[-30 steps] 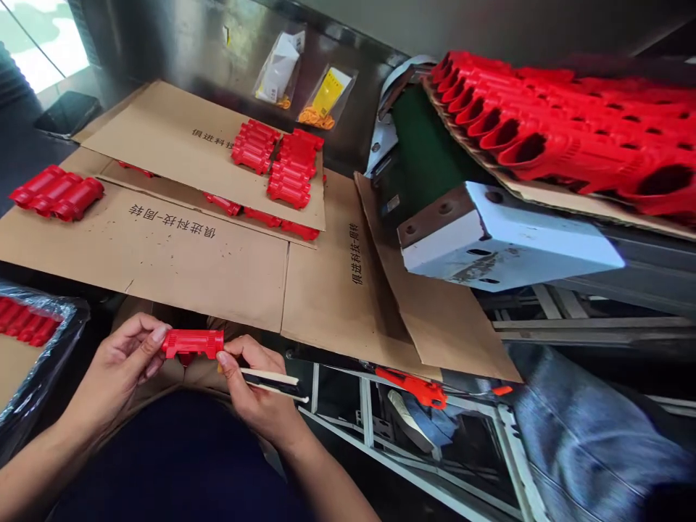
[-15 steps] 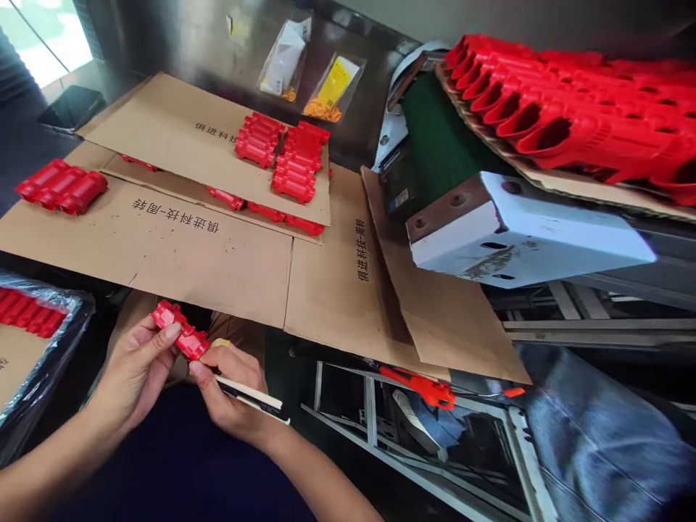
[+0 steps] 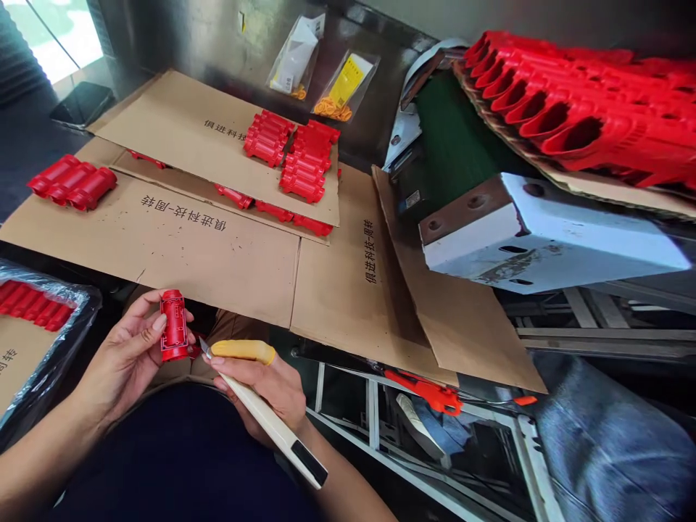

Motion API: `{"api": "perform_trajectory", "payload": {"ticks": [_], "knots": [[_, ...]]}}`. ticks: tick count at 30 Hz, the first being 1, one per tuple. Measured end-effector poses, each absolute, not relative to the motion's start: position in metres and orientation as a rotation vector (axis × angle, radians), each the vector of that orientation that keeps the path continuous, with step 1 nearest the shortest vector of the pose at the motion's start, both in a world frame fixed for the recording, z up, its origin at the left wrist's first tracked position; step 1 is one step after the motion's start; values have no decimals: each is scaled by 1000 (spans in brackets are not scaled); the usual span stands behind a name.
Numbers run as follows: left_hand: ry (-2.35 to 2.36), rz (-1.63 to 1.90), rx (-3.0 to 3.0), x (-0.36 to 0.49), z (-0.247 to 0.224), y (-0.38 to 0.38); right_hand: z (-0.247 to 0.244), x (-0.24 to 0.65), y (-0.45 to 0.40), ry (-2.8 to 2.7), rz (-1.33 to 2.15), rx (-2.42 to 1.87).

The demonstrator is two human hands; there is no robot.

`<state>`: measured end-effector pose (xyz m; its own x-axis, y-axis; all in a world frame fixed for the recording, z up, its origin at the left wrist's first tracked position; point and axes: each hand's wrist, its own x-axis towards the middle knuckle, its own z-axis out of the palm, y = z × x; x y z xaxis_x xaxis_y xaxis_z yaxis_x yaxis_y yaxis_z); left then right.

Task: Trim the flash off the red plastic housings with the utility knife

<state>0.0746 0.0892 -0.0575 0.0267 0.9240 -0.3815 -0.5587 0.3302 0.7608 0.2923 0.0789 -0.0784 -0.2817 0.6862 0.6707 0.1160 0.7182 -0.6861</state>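
Note:
Between the thumb and fingers of my left hand (image 3: 133, 355) is a small red plastic housing (image 3: 174, 326), held upright with its recessed face toward me. My right hand (image 3: 266, 388) grips a craft knife with a pale handle (image 3: 272, 428), its short blade pointing up and left. The blade tip is close to the housing's lower right; I cannot tell whether it touches. A yellow finger cot (image 3: 242, 351) covers my right index finger. Another small red bit shows behind the housing, partly hidden.
Cardboard sheets (image 3: 244, 272) cover the bench, bearing red housings (image 3: 73, 181) at left and more red housings (image 3: 304, 159) farther back. Bags (image 3: 344, 83) lie behind. At right, a conveyor (image 3: 462, 138) carries stacked red parts (image 3: 592, 123). A plastic-lined box (image 3: 59, 370) stands left. A person's denim-clad leg (image 3: 614, 435) is at right.
My left hand has turned the red housing from slanted to upright, recessed face toward me. My right hand has drawn away to the right, and the knife blade now shows. The view has shifted slightly.

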Motion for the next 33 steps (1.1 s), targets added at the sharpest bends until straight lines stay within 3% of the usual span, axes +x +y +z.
{"api": "perform_trajectory", "payload": {"ticks": [14, 22, 33], "knots": [[1031, 1231, 414, 76, -58, 88, -82, 286, 85, -1798, 750, -512], [930, 905, 316, 78, -55, 92, -77, 286, 88, -1875, 786, -419], [1034, 920, 362, 80, -61, 90, -74, 284, 90, -1943, 802, -360]]}}
